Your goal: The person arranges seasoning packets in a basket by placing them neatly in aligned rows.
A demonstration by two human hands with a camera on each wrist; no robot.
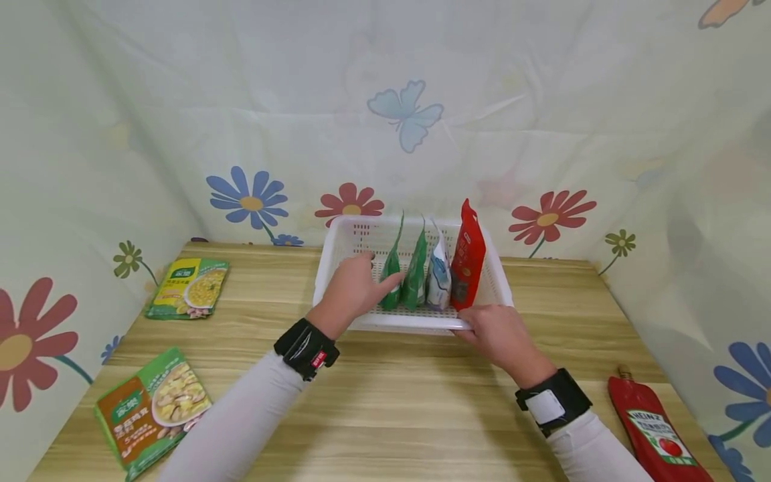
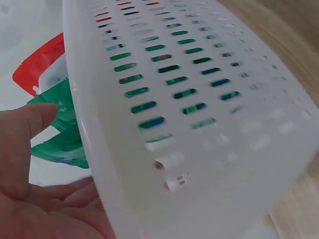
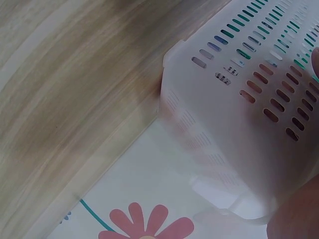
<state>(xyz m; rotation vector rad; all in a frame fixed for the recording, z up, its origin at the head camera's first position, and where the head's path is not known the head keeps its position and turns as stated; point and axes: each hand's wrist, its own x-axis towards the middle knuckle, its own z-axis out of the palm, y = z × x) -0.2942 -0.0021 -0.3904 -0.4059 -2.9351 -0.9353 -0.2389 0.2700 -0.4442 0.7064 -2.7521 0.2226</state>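
A white plastic basket (image 1: 403, 324) with slotted walls sits at the back of the table. Inside it stand two green packets (image 1: 391, 268) (image 1: 415, 271), a white-and-blue packet (image 1: 440, 278) and a taller red packet (image 1: 469, 258) in a row. My left hand (image 1: 355, 284) reaches over the basket's left part, thumb apart from its straight fingers. Its thumb is beside the leftmost green packet; whether they touch I cannot tell. At the front right, my right hand (image 1: 496, 333) grips the basket's rim. The right wrist view catches only part of that hand (image 3: 296, 214).
On the table's left lie a yellow-green soup packet (image 1: 189, 289) and a brown-green soup packet (image 1: 150, 408). A red Heinz ketchup pouch (image 1: 656, 428) lies at the front right. Flower-printed sheeting (image 1: 289, 100) encloses the wooden table (image 1: 385, 402) at the back and sides.
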